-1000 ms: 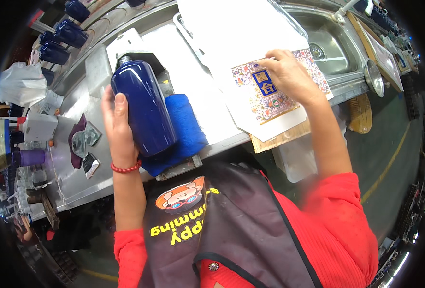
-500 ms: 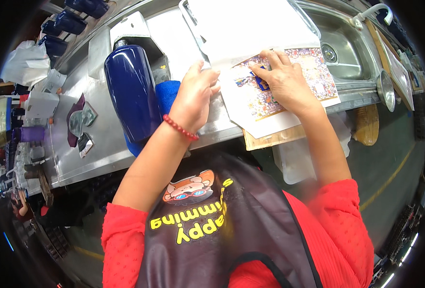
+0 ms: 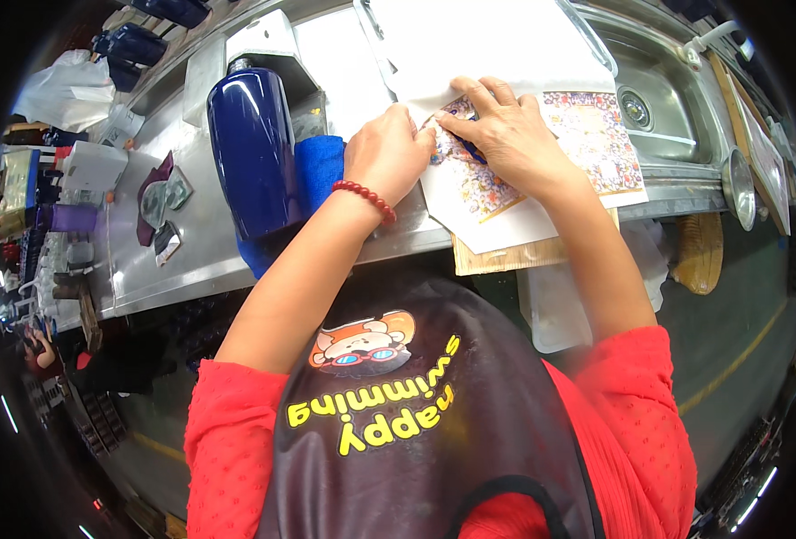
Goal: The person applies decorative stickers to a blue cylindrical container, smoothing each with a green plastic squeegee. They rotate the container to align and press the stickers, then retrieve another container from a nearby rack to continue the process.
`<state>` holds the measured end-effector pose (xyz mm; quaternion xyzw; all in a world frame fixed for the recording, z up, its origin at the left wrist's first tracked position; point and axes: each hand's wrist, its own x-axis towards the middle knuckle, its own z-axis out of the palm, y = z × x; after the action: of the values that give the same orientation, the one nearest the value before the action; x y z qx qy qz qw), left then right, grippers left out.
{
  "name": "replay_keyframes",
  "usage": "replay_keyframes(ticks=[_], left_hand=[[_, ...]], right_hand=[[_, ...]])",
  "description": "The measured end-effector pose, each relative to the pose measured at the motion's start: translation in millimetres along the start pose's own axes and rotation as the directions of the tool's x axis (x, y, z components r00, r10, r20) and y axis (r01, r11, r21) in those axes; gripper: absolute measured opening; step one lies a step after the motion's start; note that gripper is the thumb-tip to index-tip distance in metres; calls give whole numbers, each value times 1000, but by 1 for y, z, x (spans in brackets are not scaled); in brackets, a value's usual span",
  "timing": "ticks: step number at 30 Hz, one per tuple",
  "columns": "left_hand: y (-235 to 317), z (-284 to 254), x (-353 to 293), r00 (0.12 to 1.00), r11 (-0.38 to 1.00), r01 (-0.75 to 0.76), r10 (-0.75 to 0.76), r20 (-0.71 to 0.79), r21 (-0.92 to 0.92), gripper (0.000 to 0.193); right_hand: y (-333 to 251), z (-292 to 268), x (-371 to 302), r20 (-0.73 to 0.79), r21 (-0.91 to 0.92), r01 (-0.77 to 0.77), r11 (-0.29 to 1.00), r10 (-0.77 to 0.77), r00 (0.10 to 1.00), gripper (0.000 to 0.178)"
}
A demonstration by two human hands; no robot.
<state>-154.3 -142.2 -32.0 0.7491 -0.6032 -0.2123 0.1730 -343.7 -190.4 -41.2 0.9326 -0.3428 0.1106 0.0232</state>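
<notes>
A white sheet printed with a dense multicoloured pattern [image 3: 605, 148] lies on a wooden board [image 3: 515, 259] at the counter's front edge. My right hand [image 3: 515, 135] rests on the print with fingers spread. Beneath its thumb shows part of a dark blue motif [image 3: 472, 148]. At the sheet's left corner my left hand [image 3: 387, 153] is closed in a pinch; its fingertips meet the patterned edge, though what lies between them is mostly hidden. Left of that hand, a glossy dark blue bottle [image 3: 252, 148] with a narrow neck lies on a blue towel [image 3: 320, 163].
The steel counter [image 3: 133, 260] carries dark and greyish scraps [image 3: 163, 202] at left. A white tray [image 3: 497, 40] is behind the sheet. To the right are a sink [image 3: 654, 103], a tap [image 3: 708, 38] and a metal bowl [image 3: 738, 189]. A translucent bin [image 3: 555, 310] sits below.
My left hand has moved right to the sheet's corner, its fingers closing. My right hand has shifted slightly left on the print, covering more of the blue motif. The view has shifted a little.
</notes>
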Motion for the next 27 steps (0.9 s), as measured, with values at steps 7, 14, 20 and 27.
replay_keyframes(ticks=[7,14,20,27], left_hand=[[0,4,-7,970,972,-126,162,-179,196,22],[11,-14,-32,822,821,-369,507,-260,435,14],[23,-39,-42,748,784,-462,596,-293,416,11],[23,-75,-21,802,886,-439,461,-380,151,11]], right_hand=[[13,-4,7,-135,-3,28,1000,-28,990,48],[16,-11,23,-160,234,100,967,-63,985,42],[36,-40,36,-95,536,189,823,-164,982,14],[70,-41,99,24,621,-11,784,-4,1000,18]])
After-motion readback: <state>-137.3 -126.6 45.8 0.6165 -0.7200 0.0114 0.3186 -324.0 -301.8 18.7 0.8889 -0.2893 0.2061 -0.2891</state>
